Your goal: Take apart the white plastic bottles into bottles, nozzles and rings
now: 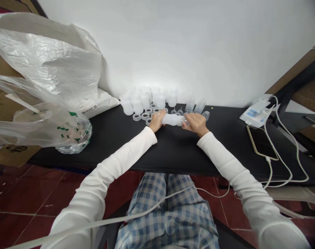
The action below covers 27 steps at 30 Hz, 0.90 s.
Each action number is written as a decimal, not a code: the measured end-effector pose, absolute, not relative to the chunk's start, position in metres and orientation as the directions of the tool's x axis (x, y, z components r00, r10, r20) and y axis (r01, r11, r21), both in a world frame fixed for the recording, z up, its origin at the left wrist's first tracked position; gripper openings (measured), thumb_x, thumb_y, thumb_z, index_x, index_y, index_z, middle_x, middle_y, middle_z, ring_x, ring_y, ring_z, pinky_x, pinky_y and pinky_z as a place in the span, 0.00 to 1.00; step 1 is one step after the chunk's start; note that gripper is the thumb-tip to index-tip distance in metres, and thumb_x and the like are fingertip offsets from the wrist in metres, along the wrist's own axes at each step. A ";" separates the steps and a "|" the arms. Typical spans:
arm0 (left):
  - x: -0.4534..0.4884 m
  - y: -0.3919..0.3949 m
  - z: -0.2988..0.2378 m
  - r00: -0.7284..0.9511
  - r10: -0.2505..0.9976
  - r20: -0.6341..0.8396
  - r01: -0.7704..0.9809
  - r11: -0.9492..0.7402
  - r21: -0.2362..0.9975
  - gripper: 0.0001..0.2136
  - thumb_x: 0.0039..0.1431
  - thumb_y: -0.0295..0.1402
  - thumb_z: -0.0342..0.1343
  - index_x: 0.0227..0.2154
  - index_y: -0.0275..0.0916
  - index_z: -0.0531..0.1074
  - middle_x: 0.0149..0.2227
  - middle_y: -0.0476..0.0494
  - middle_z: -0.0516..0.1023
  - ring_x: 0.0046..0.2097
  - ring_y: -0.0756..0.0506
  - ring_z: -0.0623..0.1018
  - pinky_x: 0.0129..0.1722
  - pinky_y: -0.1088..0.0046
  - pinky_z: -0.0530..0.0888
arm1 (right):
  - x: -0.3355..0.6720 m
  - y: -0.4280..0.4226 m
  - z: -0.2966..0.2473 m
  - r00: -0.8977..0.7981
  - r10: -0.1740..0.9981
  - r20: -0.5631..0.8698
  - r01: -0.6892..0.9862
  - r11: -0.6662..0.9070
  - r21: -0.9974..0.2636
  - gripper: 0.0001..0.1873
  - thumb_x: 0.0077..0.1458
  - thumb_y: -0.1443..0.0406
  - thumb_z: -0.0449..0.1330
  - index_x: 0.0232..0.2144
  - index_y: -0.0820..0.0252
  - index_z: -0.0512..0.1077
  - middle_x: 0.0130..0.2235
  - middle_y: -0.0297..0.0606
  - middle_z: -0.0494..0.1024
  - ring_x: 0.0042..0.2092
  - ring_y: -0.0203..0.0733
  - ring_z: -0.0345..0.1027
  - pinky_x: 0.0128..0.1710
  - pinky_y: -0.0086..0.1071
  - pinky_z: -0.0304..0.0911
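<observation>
A small assembly workspace: bottle parts [138, 105] in rows on a black table [173, 155].

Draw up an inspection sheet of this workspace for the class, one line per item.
Surface: black tabletop, running along a wall.
Job's things: translucent white bottles, plastic rings and clear conical caps sit together behind the hands.
Hands: left hand and right hand both grip a white plastic bottle, held lying sideways.
Clutter: plastic bag with green print at left; phone at right.
Cables: white cables loop beside the phone and over the table edge.
Surroundings: white wall, red tiled floor.
</observation>
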State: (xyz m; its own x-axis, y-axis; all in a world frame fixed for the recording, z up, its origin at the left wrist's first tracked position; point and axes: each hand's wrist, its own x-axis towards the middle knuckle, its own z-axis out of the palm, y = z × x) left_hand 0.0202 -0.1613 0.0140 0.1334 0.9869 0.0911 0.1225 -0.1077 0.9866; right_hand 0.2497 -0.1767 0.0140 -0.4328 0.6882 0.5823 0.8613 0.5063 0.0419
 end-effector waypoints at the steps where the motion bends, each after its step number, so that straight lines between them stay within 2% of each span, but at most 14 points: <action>1: 0.019 -0.159 0.014 0.190 0.982 -0.014 0.124 -0.010 0.992 0.20 0.67 0.48 0.46 0.26 0.40 0.66 0.16 0.49 0.66 0.16 0.51 0.61 0.17 0.74 0.57 | 0.250 -0.178 0.015 -0.477 0.687 0.547 0.840 0.539 0.056 0.28 0.63 0.43 0.49 0.35 0.57 0.77 0.27 0.40 0.70 0.32 0.43 0.65 0.34 0.36 0.61; 3: 0.016 -0.156 0.015 0.231 0.967 -0.110 0.114 0.086 0.990 0.21 0.68 0.49 0.44 0.26 0.40 0.66 0.13 0.50 0.64 0.13 0.53 0.55 0.14 0.75 0.49 | 0.246 -0.180 0.018 -0.532 0.671 0.517 0.802 0.595 0.053 0.28 0.63 0.42 0.51 0.42 0.56 0.77 0.31 0.42 0.73 0.36 0.45 0.68 0.38 0.38 0.65; 6: 0.012 -0.153 0.016 0.181 0.978 -0.107 0.007 0.107 0.994 0.21 0.67 0.52 0.44 0.30 0.39 0.67 0.13 0.51 0.66 0.13 0.55 0.52 0.14 0.78 0.47 | 0.236 -0.185 0.020 -0.544 0.586 0.600 0.747 0.664 0.028 0.22 0.67 0.50 0.52 0.50 0.55 0.75 0.42 0.47 0.75 0.49 0.50 0.69 0.48 0.44 0.67; 8: 0.012 -0.153 0.016 0.159 0.984 -0.084 -0.057 0.094 0.994 0.20 0.67 0.51 0.44 0.31 0.38 0.66 0.15 0.51 0.67 0.13 0.56 0.53 0.14 0.78 0.48 | 0.231 -0.186 0.020 -0.539 0.532 0.653 0.714 0.700 0.018 0.16 0.67 0.60 0.50 0.50 0.55 0.74 0.48 0.49 0.74 0.55 0.51 0.67 0.53 0.48 0.65; 10: 0.014 -0.153 0.015 0.157 0.986 -0.057 -0.072 0.069 0.995 0.17 0.68 0.48 0.45 0.32 0.39 0.65 0.17 0.52 0.68 0.14 0.56 0.55 0.13 0.79 0.51 | 0.231 -0.186 0.020 -0.554 0.513 0.656 0.684 0.730 0.007 0.17 0.62 0.69 0.49 0.47 0.55 0.73 0.50 0.49 0.73 0.57 0.52 0.65 0.55 0.49 0.63; 12: 0.018 -0.155 0.014 0.165 0.985 -0.043 -0.053 0.053 0.997 0.14 0.68 0.45 0.48 0.33 0.40 0.63 0.18 0.54 0.67 0.14 0.56 0.57 0.13 0.80 0.52 | 0.234 -0.186 0.020 -0.566 0.519 0.641 0.657 0.753 -0.029 0.20 0.54 0.73 0.50 0.47 0.56 0.72 0.51 0.48 0.72 0.56 0.53 0.65 0.55 0.50 0.60; 15: 0.021 -0.157 0.012 0.133 0.991 -0.025 -0.057 0.033 0.998 0.13 0.67 0.44 0.50 0.32 0.41 0.62 0.18 0.58 0.60 0.14 0.56 0.58 0.13 0.80 0.53 | 0.238 -0.185 0.019 -0.523 0.530 0.668 0.628 0.769 -0.120 0.23 0.51 0.69 0.52 0.51 0.59 0.68 0.50 0.49 0.72 0.55 0.56 0.65 0.55 0.52 0.59; 19: 0.022 -0.157 0.012 0.074 0.997 -0.005 -0.104 0.013 0.994 0.15 0.65 0.47 0.53 0.32 0.41 0.61 0.19 0.59 0.59 0.14 0.56 0.58 0.13 0.80 0.53 | 0.240 -0.181 0.017 -0.388 0.534 0.751 0.655 0.733 -0.183 0.18 0.65 0.59 0.47 0.52 0.59 0.67 0.47 0.49 0.75 0.48 0.54 0.69 0.49 0.48 0.62; 21: 0.022 -0.158 0.012 0.063 0.998 0.011 -0.128 -0.003 0.992 0.15 0.64 0.48 0.54 0.34 0.41 0.62 0.20 0.58 0.60 0.15 0.56 0.59 0.13 0.79 0.52 | 0.241 -0.178 0.015 -0.315 0.585 0.748 0.722 0.659 -0.211 0.22 0.69 0.54 0.41 0.48 0.58 0.69 0.43 0.47 0.76 0.44 0.51 0.70 0.47 0.45 0.62; 24: 0.023 -0.159 0.012 0.041 0.998 0.055 -0.161 -0.048 0.986 0.14 0.64 0.47 0.54 0.37 0.41 0.65 0.21 0.57 0.61 0.16 0.55 0.60 0.14 0.79 0.52 | 0.242 -0.174 0.013 -0.266 0.705 0.657 0.819 0.525 -0.232 0.31 0.71 0.51 0.33 0.40 0.57 0.72 0.34 0.43 0.77 0.36 0.48 0.70 0.42 0.43 0.61; 27: 0.024 -0.163 0.012 0.000 0.993 0.116 -0.154 -0.115 0.981 0.15 0.63 0.48 0.56 0.40 0.41 0.67 0.21 0.57 0.62 0.17 0.55 0.60 0.16 0.78 0.53 | 0.244 -0.173 0.013 -0.282 0.823 0.494 0.854 0.450 -0.262 0.31 0.71 0.48 0.34 0.38 0.57 0.71 0.28 0.41 0.75 0.31 0.48 0.68 0.36 0.39 0.60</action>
State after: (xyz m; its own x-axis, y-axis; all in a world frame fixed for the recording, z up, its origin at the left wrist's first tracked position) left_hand 0.0239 -0.1626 0.0116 0.0000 0.9932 0.1161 -0.1543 -0.1147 0.9813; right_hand 0.2436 -0.1734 0.0132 -0.2821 0.8227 0.4935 0.8540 0.4498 -0.2617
